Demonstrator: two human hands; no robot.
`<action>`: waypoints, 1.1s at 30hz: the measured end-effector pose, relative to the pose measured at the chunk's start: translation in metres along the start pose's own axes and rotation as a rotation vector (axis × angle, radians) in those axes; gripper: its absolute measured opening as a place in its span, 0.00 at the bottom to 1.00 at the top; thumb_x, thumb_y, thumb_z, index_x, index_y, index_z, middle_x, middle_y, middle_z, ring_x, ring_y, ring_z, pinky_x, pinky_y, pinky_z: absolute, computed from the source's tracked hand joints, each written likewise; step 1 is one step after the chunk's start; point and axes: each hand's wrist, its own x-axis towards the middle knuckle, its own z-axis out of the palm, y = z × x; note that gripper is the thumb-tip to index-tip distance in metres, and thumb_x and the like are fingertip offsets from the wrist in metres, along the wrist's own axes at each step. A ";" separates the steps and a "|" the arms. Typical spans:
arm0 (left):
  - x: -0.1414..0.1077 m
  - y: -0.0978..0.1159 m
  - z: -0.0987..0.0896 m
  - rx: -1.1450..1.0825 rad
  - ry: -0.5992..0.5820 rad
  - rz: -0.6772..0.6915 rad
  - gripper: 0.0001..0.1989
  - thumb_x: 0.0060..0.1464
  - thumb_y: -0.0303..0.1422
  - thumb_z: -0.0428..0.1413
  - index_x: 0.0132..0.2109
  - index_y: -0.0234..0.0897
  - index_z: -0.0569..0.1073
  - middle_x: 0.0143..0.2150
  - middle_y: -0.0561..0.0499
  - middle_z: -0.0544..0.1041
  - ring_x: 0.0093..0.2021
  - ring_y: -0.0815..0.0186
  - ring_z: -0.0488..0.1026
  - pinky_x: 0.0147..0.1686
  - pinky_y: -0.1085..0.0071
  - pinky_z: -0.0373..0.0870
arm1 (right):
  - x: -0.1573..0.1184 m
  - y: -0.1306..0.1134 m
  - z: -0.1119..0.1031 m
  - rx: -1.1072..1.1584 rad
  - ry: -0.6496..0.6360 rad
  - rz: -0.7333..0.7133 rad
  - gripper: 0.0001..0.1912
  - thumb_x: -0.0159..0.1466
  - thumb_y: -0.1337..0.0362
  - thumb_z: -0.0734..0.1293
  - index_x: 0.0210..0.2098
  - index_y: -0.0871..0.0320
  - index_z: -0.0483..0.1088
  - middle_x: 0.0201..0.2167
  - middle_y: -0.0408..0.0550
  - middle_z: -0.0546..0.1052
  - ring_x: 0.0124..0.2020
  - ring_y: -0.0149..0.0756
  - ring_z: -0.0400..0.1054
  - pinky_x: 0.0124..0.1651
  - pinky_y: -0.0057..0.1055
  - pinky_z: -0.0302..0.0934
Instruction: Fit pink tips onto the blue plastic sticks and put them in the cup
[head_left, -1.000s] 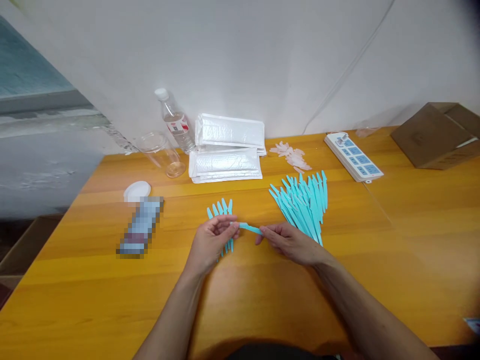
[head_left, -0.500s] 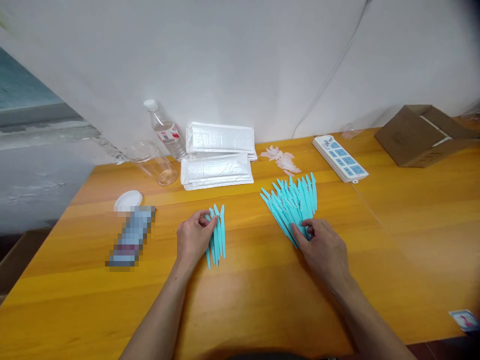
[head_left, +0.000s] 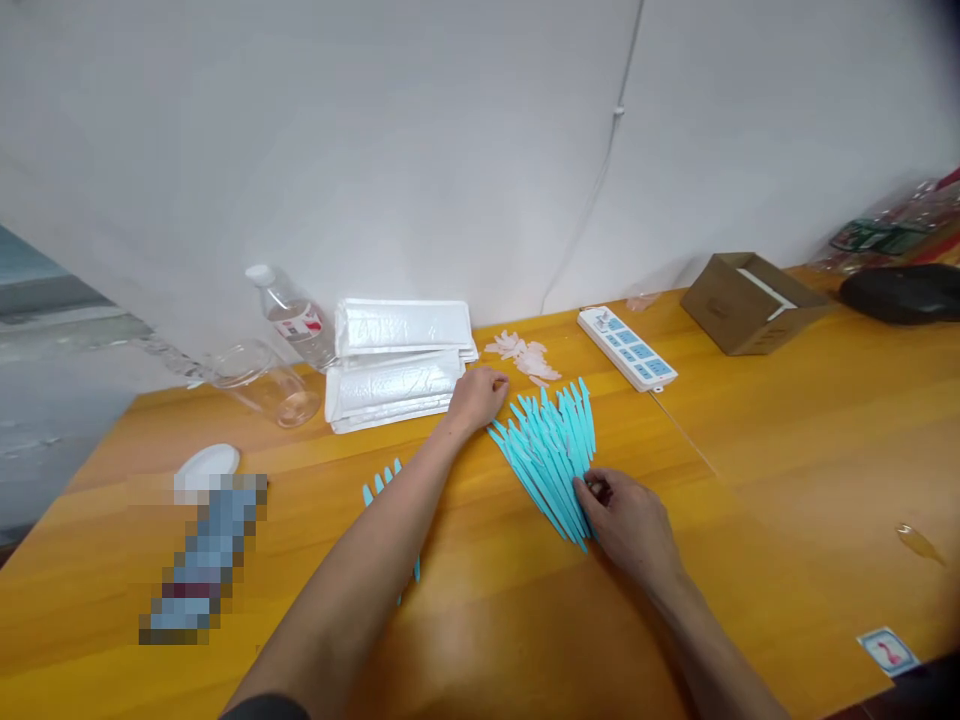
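Observation:
Many turquoise knife-shaped sticks (head_left: 551, 450) lie fanned out in a pile on the wooden table (head_left: 495, 620). At the pile's lower right edge, my right hand (head_left: 630, 515) has thumb and fingers curled close together against the sticks; what lies between the fingertips is hidden. My left hand (head_left: 480, 395) is above the pile's upper left corner, its fingers curled, with their tips mostly out of sight. Under my left forearm lies a small group of the same sticks (head_left: 382, 480), partly covered. Beyond the pile are small pale pink pieces (head_left: 525, 355).
Silvery padded packets (head_left: 397, 385), a clear bottle (head_left: 300, 325) and a clear jar (head_left: 262, 380) stand or lie along the wall. A white lid (head_left: 208, 468) and a blurred-out flat object (head_left: 210, 560) are left. Rightward are a power strip (head_left: 630, 350) and a cardboard box (head_left: 750, 305).
My left hand has left the small group of sticks and reached rightward and away, to the big pile's upper left. My right hand stays at the pile's lower right. The view has turned right.

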 end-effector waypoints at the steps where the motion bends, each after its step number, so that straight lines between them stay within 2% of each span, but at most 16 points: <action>1: 0.011 0.002 0.005 0.015 -0.013 0.017 0.14 0.59 0.31 0.53 0.48 0.39 0.80 0.49 0.47 0.80 0.47 0.60 0.76 0.49 0.67 0.71 | 0.002 0.001 -0.002 0.004 -0.024 -0.003 0.16 0.67 0.53 0.60 0.36 0.56 0.75 0.30 0.47 0.78 0.30 0.39 0.71 0.32 0.31 0.54; 4: 0.034 0.009 0.016 0.051 -0.066 0.092 0.14 0.59 0.32 0.54 0.49 0.41 0.80 0.53 0.47 0.78 0.51 0.59 0.74 0.53 0.65 0.68 | 0.005 0.001 -0.006 0.008 -0.051 -0.008 0.16 0.67 0.54 0.59 0.32 0.55 0.73 0.27 0.46 0.77 0.28 0.38 0.69 0.31 0.31 0.52; 7: 0.049 0.017 0.022 0.062 -0.149 0.184 0.12 0.57 0.32 0.55 0.45 0.43 0.81 0.50 0.48 0.77 0.51 0.59 0.74 0.53 0.66 0.68 | 0.007 0.004 -0.010 0.084 -0.060 0.036 0.14 0.65 0.54 0.61 0.30 0.55 0.71 0.25 0.45 0.75 0.27 0.38 0.68 0.31 0.32 0.53; 11: 0.061 0.018 0.021 0.036 -0.220 0.257 0.08 0.56 0.32 0.56 0.38 0.39 0.81 0.45 0.45 0.77 0.50 0.57 0.73 0.52 0.64 0.67 | 0.008 0.010 -0.016 0.455 -0.151 0.046 0.15 0.63 0.50 0.63 0.34 0.56 0.69 0.29 0.45 0.75 0.30 0.37 0.69 0.34 0.31 0.58; 14: 0.052 0.017 0.008 -0.027 -0.200 0.269 0.07 0.57 0.31 0.55 0.38 0.37 0.78 0.45 0.44 0.77 0.52 0.57 0.72 0.54 0.63 0.65 | 0.007 0.006 -0.021 0.756 -0.288 0.038 0.18 0.63 0.46 0.64 0.39 0.56 0.66 0.28 0.43 0.72 0.29 0.34 0.66 0.33 0.30 0.59; 16: 0.031 0.016 -0.008 -0.071 -0.157 0.248 0.10 0.62 0.32 0.51 0.42 0.35 0.76 0.44 0.43 0.77 0.48 0.59 0.73 0.51 0.63 0.67 | 0.006 -0.002 -0.023 0.813 -0.347 0.030 0.20 0.64 0.45 0.63 0.40 0.56 0.66 0.25 0.39 0.66 0.25 0.31 0.61 0.29 0.27 0.56; 19: -0.030 0.008 -0.039 -0.259 -0.115 0.168 0.16 0.67 0.38 0.43 0.48 0.35 0.73 0.40 0.46 0.79 0.36 0.65 0.75 0.40 0.69 0.71 | 0.002 -0.021 -0.025 0.736 -0.433 -0.075 0.20 0.66 0.45 0.62 0.35 0.57 0.68 0.24 0.38 0.61 0.25 0.29 0.54 0.27 0.26 0.50; 21: -0.083 -0.002 -0.057 -0.653 -0.120 0.003 0.15 0.64 0.41 0.50 0.46 0.35 0.74 0.37 0.48 0.79 0.32 0.68 0.74 0.36 0.71 0.71 | 0.000 -0.036 -0.024 0.639 -0.536 -0.180 0.22 0.68 0.46 0.59 0.31 0.57 0.67 0.24 0.38 0.59 0.25 0.29 0.51 0.27 0.27 0.47; 22: -0.111 -0.008 -0.064 -0.769 -0.107 -0.103 0.15 0.61 0.42 0.55 0.44 0.34 0.76 0.35 0.48 0.79 0.32 0.68 0.74 0.36 0.71 0.71 | -0.001 -0.044 -0.023 0.586 -0.591 -0.233 0.23 0.69 0.46 0.57 0.29 0.58 0.67 0.23 0.38 0.58 0.25 0.29 0.50 0.27 0.27 0.46; 24: -0.161 -0.021 -0.073 -0.938 -0.029 -0.323 0.15 0.56 0.42 0.61 0.43 0.34 0.78 0.34 0.49 0.79 0.33 0.68 0.74 0.37 0.72 0.71 | -0.001 -0.059 -0.019 0.502 -0.703 -0.331 0.25 0.70 0.46 0.55 0.29 0.58 0.67 0.23 0.38 0.56 0.25 0.29 0.49 0.27 0.27 0.45; 26: -0.201 -0.031 -0.078 -1.019 0.071 -0.483 0.15 0.53 0.41 0.64 0.43 0.35 0.80 0.34 0.49 0.80 0.33 0.68 0.75 0.37 0.72 0.72 | -0.001 -0.073 -0.011 0.466 -0.829 -0.396 0.25 0.70 0.45 0.54 0.33 0.58 0.70 0.22 0.38 0.57 0.24 0.29 0.49 0.26 0.27 0.45; 29: -0.236 -0.038 -0.078 -1.052 0.148 -0.572 0.15 0.50 0.40 0.66 0.42 0.35 0.80 0.33 0.49 0.80 0.33 0.68 0.75 0.37 0.73 0.72 | -0.002 -0.090 0.003 0.451 -0.975 -0.404 0.27 0.70 0.44 0.53 0.41 0.58 0.73 0.21 0.37 0.56 0.22 0.29 0.48 0.25 0.27 0.44; 33: -0.248 -0.034 -0.071 -1.058 0.166 -0.598 0.16 0.50 0.41 0.66 0.42 0.35 0.80 0.35 0.48 0.81 0.33 0.68 0.76 0.37 0.73 0.73 | -0.006 -0.100 0.012 0.381 -0.920 -0.423 0.27 0.70 0.44 0.54 0.41 0.59 0.74 0.21 0.36 0.55 0.22 0.28 0.47 0.25 0.28 0.42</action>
